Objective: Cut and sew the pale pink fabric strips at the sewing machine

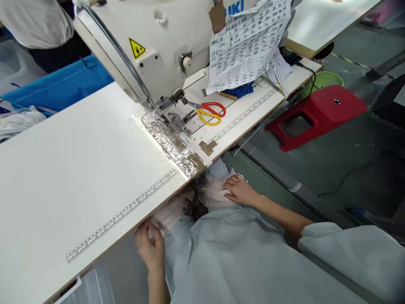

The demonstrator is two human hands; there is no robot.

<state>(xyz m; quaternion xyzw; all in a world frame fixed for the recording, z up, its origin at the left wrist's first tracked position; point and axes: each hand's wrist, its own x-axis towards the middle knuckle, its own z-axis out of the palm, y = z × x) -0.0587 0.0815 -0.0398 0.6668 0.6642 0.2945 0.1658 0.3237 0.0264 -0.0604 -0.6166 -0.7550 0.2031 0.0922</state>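
The person wears a loose, plain top [234, 253] in pale grey-blue, its soft cloth creased into shallow folds across the front. The right sleeve [348, 249] is short and wide, in the same colour, opening broadly near the elbow. The forearms [281, 214], left hand [151, 247] and right hand [242, 191] are bare.

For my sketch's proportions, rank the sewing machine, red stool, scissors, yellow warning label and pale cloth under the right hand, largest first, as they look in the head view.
Sewing machine
Red stool
Pale cloth
Scissors
Yellow warning label
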